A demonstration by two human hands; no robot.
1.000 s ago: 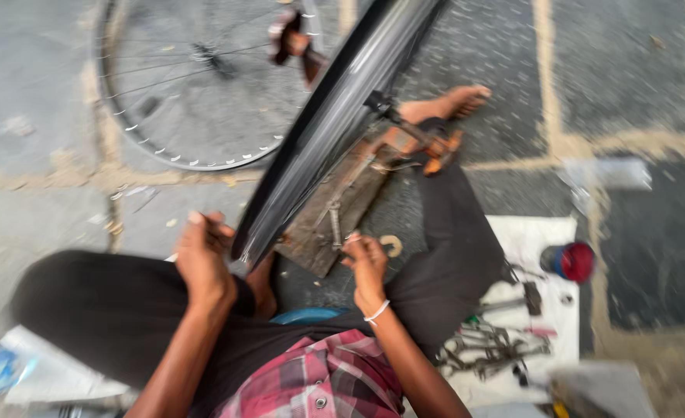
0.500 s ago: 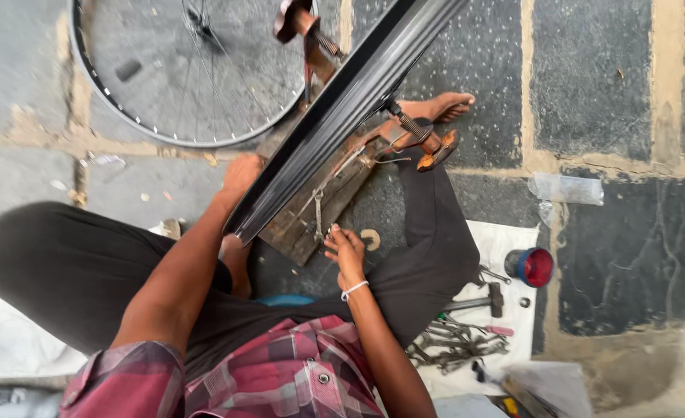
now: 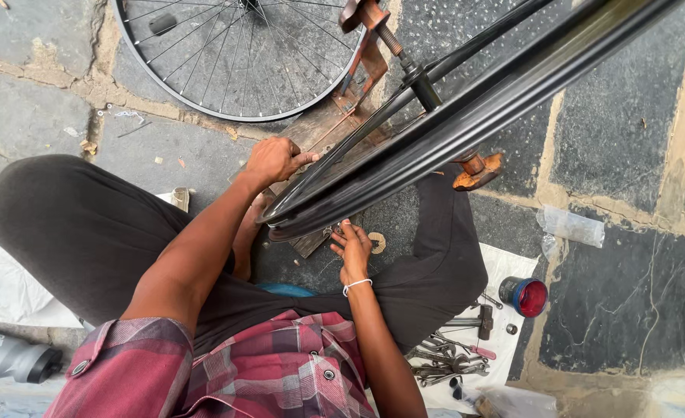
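Note:
I sit cross-legged in dark trousers on a stone floor. A black bicycle wheel rim (image 3: 466,116) stands on edge in a rusty truing stand (image 3: 366,46) over a wooden board (image 3: 319,131). My left hand (image 3: 274,159) rests against the near side of the rim, fingers curled on it. My right hand (image 3: 352,248) is under the rim's lowest part, fingertips pinching at something small there; what it pinches is too small to tell.
A spoked wheel (image 3: 238,54) lies flat at the top. Hand tools (image 3: 451,360) lie on a white cloth at right, beside a round tin with a red inside (image 3: 527,296). A grey power tool (image 3: 10,356) lies at lower left. A clear plastic wrapper (image 3: 573,226) lies on the stones.
The view has tilted so the rim looms closer. My left hand stayed on the rim while my right hand rose from the board to the rim's lower edge.

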